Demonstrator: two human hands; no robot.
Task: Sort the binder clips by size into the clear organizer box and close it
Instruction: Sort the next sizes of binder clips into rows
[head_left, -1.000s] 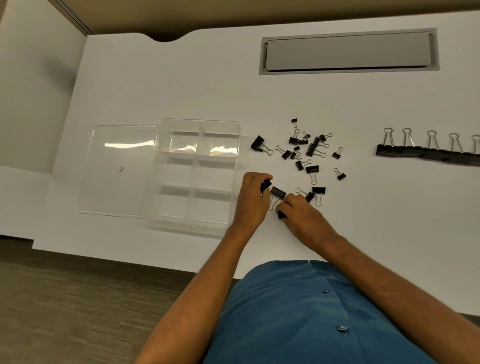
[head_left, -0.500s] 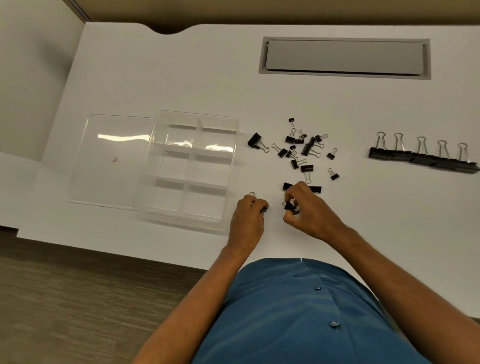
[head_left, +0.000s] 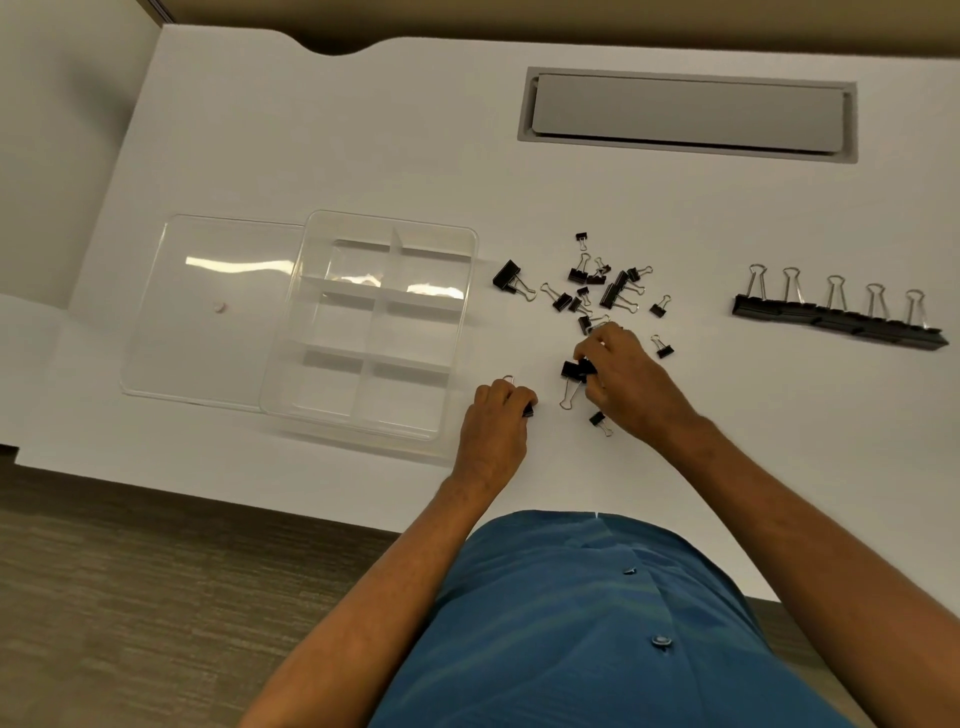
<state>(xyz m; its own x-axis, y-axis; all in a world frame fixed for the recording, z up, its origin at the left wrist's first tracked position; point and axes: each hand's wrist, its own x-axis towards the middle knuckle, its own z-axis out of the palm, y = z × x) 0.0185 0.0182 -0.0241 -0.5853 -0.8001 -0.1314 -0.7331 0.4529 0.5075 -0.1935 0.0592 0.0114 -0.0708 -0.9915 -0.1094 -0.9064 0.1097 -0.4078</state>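
My left hand (head_left: 496, 415) curls around a small binder clip (head_left: 528, 410); my right hand (head_left: 621, 374) pinches a medium clip (head_left: 574, 371). Beyond, loose clips (head_left: 597, 291) lie scattered beside the open, empty organizer box (head_left: 374, 332).

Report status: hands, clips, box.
Left hand grips a clip; right hand pinches a clip from the loose pile. Box open, compartments bare, lid beside it. Nothing in the way.
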